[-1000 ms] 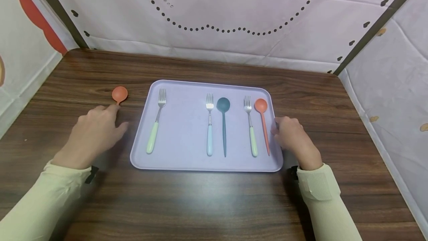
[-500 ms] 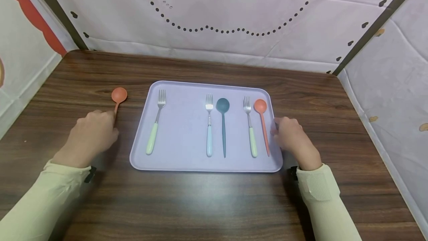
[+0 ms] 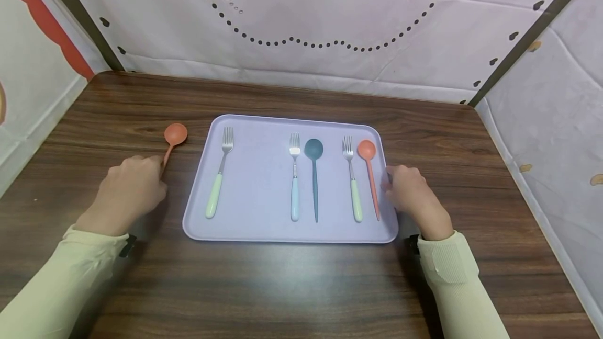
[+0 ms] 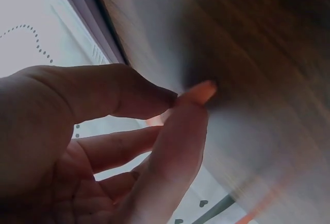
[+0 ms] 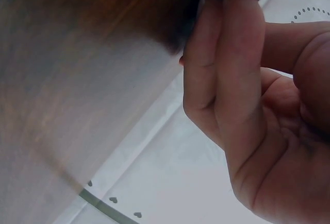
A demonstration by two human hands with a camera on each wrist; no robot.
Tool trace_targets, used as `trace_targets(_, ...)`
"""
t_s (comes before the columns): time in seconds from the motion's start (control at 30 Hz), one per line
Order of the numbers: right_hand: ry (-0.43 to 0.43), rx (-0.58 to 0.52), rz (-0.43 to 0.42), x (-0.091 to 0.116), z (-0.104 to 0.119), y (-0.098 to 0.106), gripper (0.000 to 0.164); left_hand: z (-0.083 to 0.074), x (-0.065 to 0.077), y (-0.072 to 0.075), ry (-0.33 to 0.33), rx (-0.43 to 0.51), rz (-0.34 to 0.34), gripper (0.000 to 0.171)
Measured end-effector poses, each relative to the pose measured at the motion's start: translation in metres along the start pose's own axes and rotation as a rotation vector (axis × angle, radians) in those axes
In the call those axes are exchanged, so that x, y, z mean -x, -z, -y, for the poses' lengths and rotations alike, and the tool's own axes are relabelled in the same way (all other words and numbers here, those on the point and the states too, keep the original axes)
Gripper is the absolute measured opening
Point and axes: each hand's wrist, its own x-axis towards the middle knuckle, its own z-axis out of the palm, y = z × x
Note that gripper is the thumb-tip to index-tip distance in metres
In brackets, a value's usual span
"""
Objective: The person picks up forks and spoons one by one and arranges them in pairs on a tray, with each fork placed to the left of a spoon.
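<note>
At the left of the head view, my left hand (image 3: 124,192) pinches the handle of an orange spoon (image 3: 176,134), whose bowl points away from me. In the left wrist view the spoon's handle tip (image 4: 205,91) pokes out between thumb and index finger. My right hand (image 3: 416,198) grips the right rim of a lilac tray (image 3: 256,182), its fingertips right at that edge in the right wrist view. On the tray lie a green-handled fork (image 3: 215,192) at left, a blue-handled fork (image 3: 295,192), a teal spoon (image 3: 314,149), another green-handled fork (image 3: 356,200) and a second orange spoon (image 3: 367,149).
The brown wooden table (image 3: 282,286) carries the tray near its middle. A pale printed cloth wall (image 3: 301,9) rises behind the far edge, with further cloth walls at both sides. Bare tray surface lies between the leftmost fork and the blue-handled one.
My left hand slid down the orange spoon's handle and closed its thumb and fingers on it. The spoon's bowl has since swung slightly to the right. My right hand and the tray stay put.
</note>
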Motion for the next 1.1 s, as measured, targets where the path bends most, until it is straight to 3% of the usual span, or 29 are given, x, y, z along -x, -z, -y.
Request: trace_targets(1.1, 0.02, -0.003, -0.014, 0.001, 0.001, 0.001, 0.044, -0.019, 0.001, 0.004, -0.026, 0.018, -0.03, 0.015)
